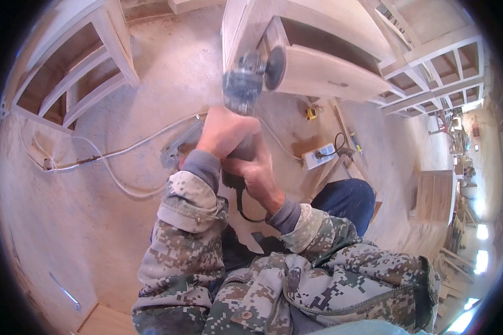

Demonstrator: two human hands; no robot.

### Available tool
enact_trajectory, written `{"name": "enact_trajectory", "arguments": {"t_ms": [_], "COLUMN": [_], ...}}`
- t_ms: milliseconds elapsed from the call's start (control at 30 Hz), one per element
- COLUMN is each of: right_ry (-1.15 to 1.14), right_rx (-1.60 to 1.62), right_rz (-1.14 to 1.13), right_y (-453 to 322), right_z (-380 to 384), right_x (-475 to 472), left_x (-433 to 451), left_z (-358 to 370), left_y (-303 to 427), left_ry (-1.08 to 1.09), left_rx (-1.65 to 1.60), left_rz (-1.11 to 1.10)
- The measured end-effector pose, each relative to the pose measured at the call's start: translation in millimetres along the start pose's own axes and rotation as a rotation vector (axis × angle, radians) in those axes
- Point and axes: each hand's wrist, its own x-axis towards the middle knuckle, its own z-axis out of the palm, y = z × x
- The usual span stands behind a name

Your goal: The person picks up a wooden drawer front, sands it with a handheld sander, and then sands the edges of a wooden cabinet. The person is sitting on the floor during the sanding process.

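Both my hands are closed around an angle grinder (243,90) fitted with a round sanding disc (276,68). My left hand (226,132) wraps the body just behind the gear head. Lower down, my right hand (257,171) holds the rear of the body, where a black cord leaves it. The disc is at the left end of a pale wooden drawer front (331,75); whether it touches the wood cannot be told. That drawer stands partly pulled out of a wooden cabinet (335,21). The grinder head looks slightly blurred.
A white power strip (319,156) with a black plug lies on the floor, near a yellow tape measure (311,113) and a yellow-handled screwdriver (357,146). White cable (130,146) crosses the floor at left. An open wooden cabinet frame (77,75) stands upper left, more cabinet frames (444,79) upper right.
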Motion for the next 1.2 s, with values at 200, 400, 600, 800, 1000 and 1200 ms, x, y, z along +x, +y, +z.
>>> {"name": "enact_trajectory", "arguments": {"t_ms": [200, 400, 600, 800, 1000, 1200], "right_ry": [0.017, -0.019, 0.022, -0.061, -0.045, 0.039], "right_rx": [0.078, 0.087, 0.109, 0.055, 0.068, 0.151], "right_rz": [0.206, -0.136, 0.119, -0.144, 0.146, 0.129], "right_y": [2.1, 4.6, 14.1, -0.2, 20.6, 41.0], "right_z": [3.3, 2.9, 5.5, 4.7, 1.9, 3.6], "right_x": [0.0, 4.5, 13.2, 9.3, 14.2, 19.4], "left_x": [-1.4, 1.9, 10.9, 9.9, 19.6, 30.0], "left_z": [-2.2, -3.1, -5.1, -6.3, -10.2, -11.3], "left_y": [5.7, 6.2, 1.0, 8.6, -13.0, -28.6], "left_ry": [-0.032, -0.041, -0.02, -0.06, -0.048, -0.057], "left_rx": [-0.019, -0.098, -0.021, -0.065, -0.012, -0.018], "left_rz": [-0.091, 0.042, -0.12, 0.071, -0.104, -0.191]}}
